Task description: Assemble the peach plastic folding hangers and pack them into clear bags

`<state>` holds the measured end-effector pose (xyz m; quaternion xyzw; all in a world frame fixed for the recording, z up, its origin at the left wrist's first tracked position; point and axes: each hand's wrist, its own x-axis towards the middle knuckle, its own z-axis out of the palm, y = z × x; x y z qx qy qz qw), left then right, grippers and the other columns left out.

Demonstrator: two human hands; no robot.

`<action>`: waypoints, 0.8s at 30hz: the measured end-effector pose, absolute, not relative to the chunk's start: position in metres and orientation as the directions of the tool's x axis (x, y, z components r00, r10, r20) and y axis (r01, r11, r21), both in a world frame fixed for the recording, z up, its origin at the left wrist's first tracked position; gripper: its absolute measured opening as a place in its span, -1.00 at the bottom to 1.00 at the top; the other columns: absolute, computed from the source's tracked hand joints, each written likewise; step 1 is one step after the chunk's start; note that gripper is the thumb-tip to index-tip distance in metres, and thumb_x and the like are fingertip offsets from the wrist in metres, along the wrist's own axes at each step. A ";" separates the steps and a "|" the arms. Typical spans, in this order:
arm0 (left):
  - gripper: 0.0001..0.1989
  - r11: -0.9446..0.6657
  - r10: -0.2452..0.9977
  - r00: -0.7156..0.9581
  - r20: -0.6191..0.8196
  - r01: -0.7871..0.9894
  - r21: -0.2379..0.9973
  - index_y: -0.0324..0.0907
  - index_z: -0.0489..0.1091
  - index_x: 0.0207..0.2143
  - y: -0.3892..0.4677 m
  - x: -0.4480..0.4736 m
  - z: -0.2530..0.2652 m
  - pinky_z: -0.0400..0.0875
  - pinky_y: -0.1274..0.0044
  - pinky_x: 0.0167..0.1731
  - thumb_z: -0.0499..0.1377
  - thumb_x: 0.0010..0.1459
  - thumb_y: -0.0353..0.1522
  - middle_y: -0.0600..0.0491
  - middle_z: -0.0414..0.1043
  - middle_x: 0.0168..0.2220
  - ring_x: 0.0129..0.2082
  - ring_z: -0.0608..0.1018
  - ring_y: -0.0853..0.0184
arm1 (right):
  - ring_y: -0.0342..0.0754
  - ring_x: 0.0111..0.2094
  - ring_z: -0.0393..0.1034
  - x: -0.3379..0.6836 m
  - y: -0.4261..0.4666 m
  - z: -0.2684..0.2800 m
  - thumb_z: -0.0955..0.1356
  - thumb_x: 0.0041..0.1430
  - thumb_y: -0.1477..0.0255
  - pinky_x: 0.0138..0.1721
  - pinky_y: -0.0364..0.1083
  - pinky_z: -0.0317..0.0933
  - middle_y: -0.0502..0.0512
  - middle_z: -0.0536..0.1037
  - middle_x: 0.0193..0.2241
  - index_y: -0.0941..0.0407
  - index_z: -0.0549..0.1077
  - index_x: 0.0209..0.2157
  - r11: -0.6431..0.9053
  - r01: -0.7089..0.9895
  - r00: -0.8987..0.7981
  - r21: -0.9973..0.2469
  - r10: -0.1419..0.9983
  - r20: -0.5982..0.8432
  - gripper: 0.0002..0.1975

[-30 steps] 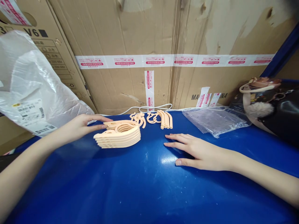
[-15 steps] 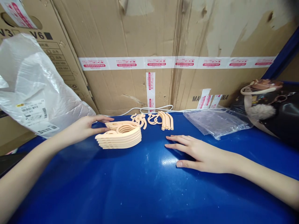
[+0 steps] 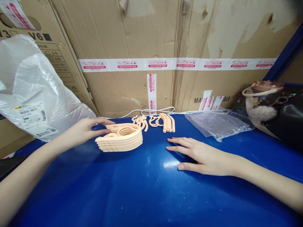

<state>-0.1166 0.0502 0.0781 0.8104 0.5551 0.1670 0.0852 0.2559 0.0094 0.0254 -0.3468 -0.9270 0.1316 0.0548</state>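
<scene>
A neat stack of cream plastic pieces [image 3: 120, 143], which look like parts of folding clothes hangers, lies on the blue tabletop [image 3: 146, 189] left of the middle. At its back left corner is my left hand [image 3: 86, 130], fingers stretched and apart, thumb against or very near the stack; actual contact I cannot make out. Behind the stack lie several loose hooks [image 3: 141, 122] and a few ring-like hooks [image 3: 155, 121]. Beside those, several curved cream bars [image 3: 169, 123] sit side by side. My right hand [image 3: 203, 156] rests flat on the table with spread fingers, holding nothing.
Large cardboard boxes [image 3: 127, 88] wall off the back, with a white cable [image 3: 134, 110] along their foot. A white plastic parcel bag [image 3: 40, 91] leans at left. At right lie a clear plastic bag [image 3: 215, 124] and a black bag [image 3: 291, 116] with a pompom.
The view has shifted very slightly. Both hands and the cream pieces hold their places.
</scene>
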 end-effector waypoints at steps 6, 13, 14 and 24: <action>-0.57 -0.371 0.927 0.333 0.173 0.878 0.301 -0.28 0.40 -0.03 0.046 -0.113 0.080 0.27 0.47 0.05 0.07 0.25 -0.14 0.05 0.50 0.00 0.01 0.48 0.20 | 0.15 0.32 -0.05 0.255 0.010 0.025 0.21 0.27 0.02 0.27 0.21 -0.09 0.13 0.05 0.34 -0.03 0.15 0.28 0.721 0.637 -0.750 -0.273 0.662 -0.001 -0.37; -0.48 -0.390 0.920 0.365 0.141 0.879 0.275 -0.27 0.28 0.09 0.055 -0.134 0.075 0.27 0.44 0.05 0.04 0.23 -0.11 0.00 0.43 0.07 0.01 0.46 0.20 | 0.19 0.31 -0.04 0.255 0.008 0.027 0.23 0.26 0.04 0.26 0.24 -0.09 0.15 0.08 0.33 -0.03 0.17 0.28 0.717 0.619 -0.754 -0.320 0.657 0.015 -0.38; -0.47 -0.401 0.915 0.373 0.155 0.882 0.248 -0.28 0.26 0.10 0.055 -0.138 0.078 0.26 0.43 0.06 0.02 0.23 -0.10 -0.02 0.41 0.09 0.03 0.44 0.19 | 0.19 0.32 -0.05 0.255 0.008 0.028 0.22 0.27 0.04 0.26 0.24 -0.09 0.14 0.08 0.33 -0.04 0.16 0.28 0.710 0.621 -0.752 -0.331 0.659 0.004 -0.39; -0.66 -0.693 0.658 0.602 0.452 0.719 0.050 -0.02 0.27 0.10 -0.003 -0.048 0.084 0.31 0.37 0.09 -0.03 0.30 -0.24 0.06 0.33 0.12 0.08 0.42 0.20 | 0.02 -0.07 0.43 0.255 0.059 0.031 0.17 0.34 0.26 0.00 -0.03 0.25 0.13 0.53 -0.08 0.06 0.49 -0.03 0.468 0.865 -0.437 -0.182 0.880 0.188 -0.64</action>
